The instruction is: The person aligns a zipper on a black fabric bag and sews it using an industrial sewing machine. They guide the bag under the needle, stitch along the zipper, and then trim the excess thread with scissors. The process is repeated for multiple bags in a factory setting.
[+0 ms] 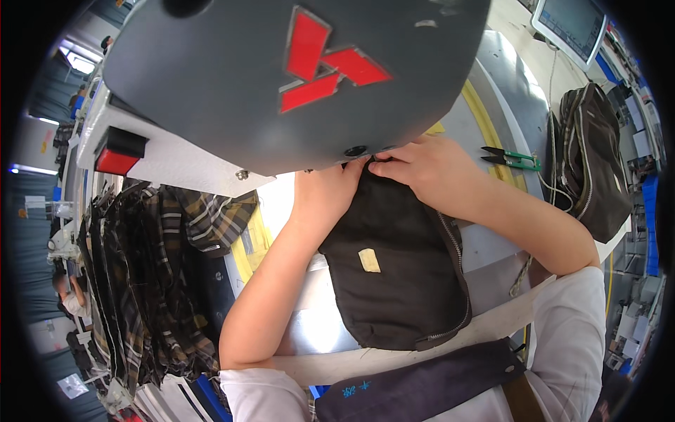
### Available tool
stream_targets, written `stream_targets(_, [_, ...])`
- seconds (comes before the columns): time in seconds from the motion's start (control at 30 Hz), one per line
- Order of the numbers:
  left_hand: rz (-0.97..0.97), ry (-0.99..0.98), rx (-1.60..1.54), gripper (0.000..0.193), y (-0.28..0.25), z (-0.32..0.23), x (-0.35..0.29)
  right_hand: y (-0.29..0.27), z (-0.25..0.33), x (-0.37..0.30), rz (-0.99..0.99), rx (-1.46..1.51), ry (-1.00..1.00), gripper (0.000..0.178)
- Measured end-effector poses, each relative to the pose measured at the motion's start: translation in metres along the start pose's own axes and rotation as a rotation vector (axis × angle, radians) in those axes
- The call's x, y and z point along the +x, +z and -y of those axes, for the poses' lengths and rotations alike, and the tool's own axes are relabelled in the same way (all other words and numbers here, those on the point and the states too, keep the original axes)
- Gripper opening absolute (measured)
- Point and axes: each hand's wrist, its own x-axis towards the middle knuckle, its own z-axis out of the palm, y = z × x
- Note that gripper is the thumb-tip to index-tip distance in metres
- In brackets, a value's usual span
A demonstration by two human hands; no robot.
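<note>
A dark brown fabric bag piece (401,281) lies on the metal work plate, with a zipper along its right and lower edge and a small pale yellow patch on its face. Its narrow far end reaches under the grey head of a sewing machine (232,77). My left hand (327,186) grips the left side of that end, its fingers partly hidden by the machine head. On the other side, my right hand (432,172) pinches the same end with bent fingers. The needle area is hidden from view.
Plaid fabric pieces (155,274) hang in a pile at the left. Green-handled thread snips (513,159) lie right of my right hand. Farther right sits another dark zippered bag (594,162), below a screen (571,28). Yellow tape (485,116) marks the plate.
</note>
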Motion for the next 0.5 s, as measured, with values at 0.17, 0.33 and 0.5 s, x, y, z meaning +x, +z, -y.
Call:
stream_targets(0.17, [-0.037,0.103,0.086,0.026,-0.01,-0.007,-0.008,0.001,0.002,-0.002,-0.012,-0.039,-0.006,0.021])
stream_targets(0.33, [-0.059,0.413,0.271,0.029,-0.017,-0.026,-0.038,0.002,0.002,-0.004,-0.022,-0.039,0.015,0.016])
stream_targets(0.5, [0.073,0.413,0.219,0.038,-0.022,-0.018,-0.035,0.007,0.004,-0.004,-0.08,0.029,0.144,0.012])
